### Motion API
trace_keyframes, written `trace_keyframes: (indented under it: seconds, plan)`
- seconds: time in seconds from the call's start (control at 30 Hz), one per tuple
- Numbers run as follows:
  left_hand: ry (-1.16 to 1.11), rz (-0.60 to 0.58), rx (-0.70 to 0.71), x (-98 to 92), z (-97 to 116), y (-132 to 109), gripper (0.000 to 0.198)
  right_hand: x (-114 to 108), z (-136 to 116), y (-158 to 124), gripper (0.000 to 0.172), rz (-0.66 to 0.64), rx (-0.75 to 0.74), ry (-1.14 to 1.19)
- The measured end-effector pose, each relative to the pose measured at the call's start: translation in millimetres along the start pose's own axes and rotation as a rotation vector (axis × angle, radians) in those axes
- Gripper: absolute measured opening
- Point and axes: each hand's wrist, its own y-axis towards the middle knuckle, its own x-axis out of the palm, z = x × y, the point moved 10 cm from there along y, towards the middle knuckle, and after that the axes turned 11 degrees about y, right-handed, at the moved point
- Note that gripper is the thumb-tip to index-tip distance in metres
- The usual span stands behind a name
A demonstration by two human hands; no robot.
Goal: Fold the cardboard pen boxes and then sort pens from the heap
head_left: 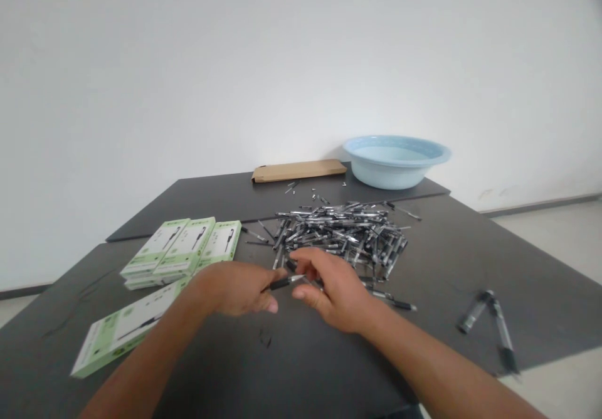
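Observation:
Between the fingers of my left hand is a black-gripped pen, its pale tip pointing right. My right hand is just beyond that tip, thumb and forefinger curved and apart. Whether something small and clear lies between its fingers is hard to make out. Right behind both hands spreads a heap of clear and black pens. A green and white pen box lies beside my left forearm, partly covered by it. Stacked pen boxes stand beyond it.
A light blue basin stands at the back right, next to a flat brown cardboard piece. Small loose parts lie in front of the cardboard. Two blurred pens lie near the right edge of the dark table.

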Motion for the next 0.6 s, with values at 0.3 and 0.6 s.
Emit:
trace_keyframes:
  seconds: [0.3, 0.6]
  plan:
    - [0.022, -0.088, -0.035, 1.2, 2, -3, 0.063, -38, 108, 16, 0.063, -0.119, 0.345, -0.612]
    - [-0.050, -0.113, -0.043, 7.2, 0, -1, 0.061, -51, 169, 4, 0.060, -0.235, 0.374, -0.650]
